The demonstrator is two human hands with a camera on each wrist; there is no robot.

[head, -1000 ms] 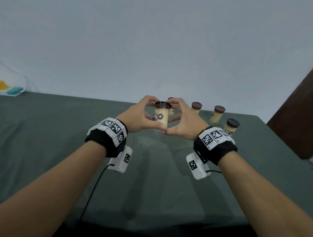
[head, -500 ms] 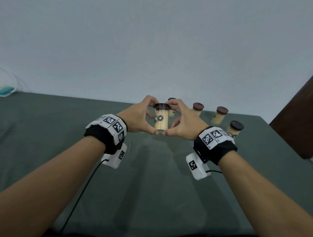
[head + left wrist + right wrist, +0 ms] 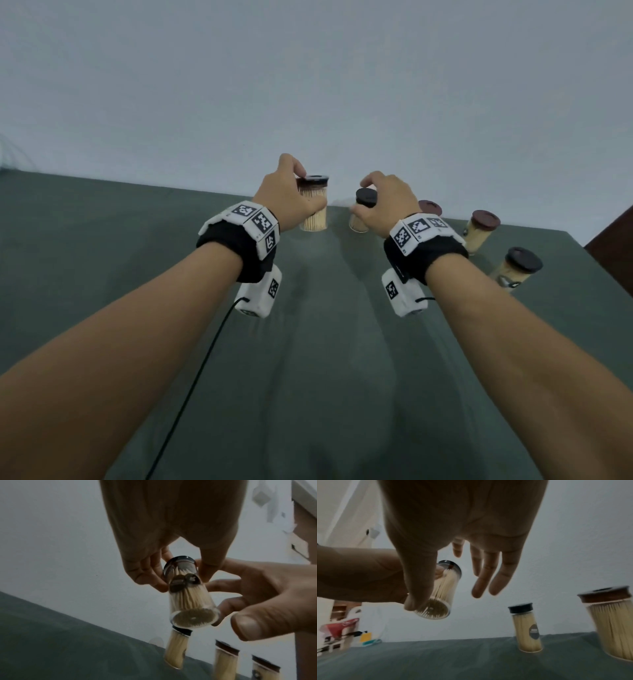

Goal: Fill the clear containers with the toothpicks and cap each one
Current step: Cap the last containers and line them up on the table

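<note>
A clear container [image 3: 313,212] packed with toothpicks and closed with a dark cap hangs above the green table [image 3: 308,359]. My left hand [image 3: 306,193] grips it near the cap; the left wrist view shows the fingers [image 3: 150,577] and thumb pinching its upper part [image 3: 187,596]. My right hand [image 3: 371,202] hovers apart to the right with relaxed, spread fingers [image 3: 489,574] and holds nothing. In the right wrist view the held container [image 3: 443,588] is left of that hand. Just beyond the right hand a black-capped full container [image 3: 361,214] stands on the table.
Three more capped, filled containers stand along the back right: one [image 3: 430,207] behind my right wrist, another [image 3: 479,233], and one [image 3: 515,270] near the right edge. A dark wooden panel [image 3: 613,246] borders the right side. Clutter [image 3: 342,632] lies off the far left.
Both hands held the container together before. The right hand has let go and moved right; the left hand has carried the container further back toward the wall.
</note>
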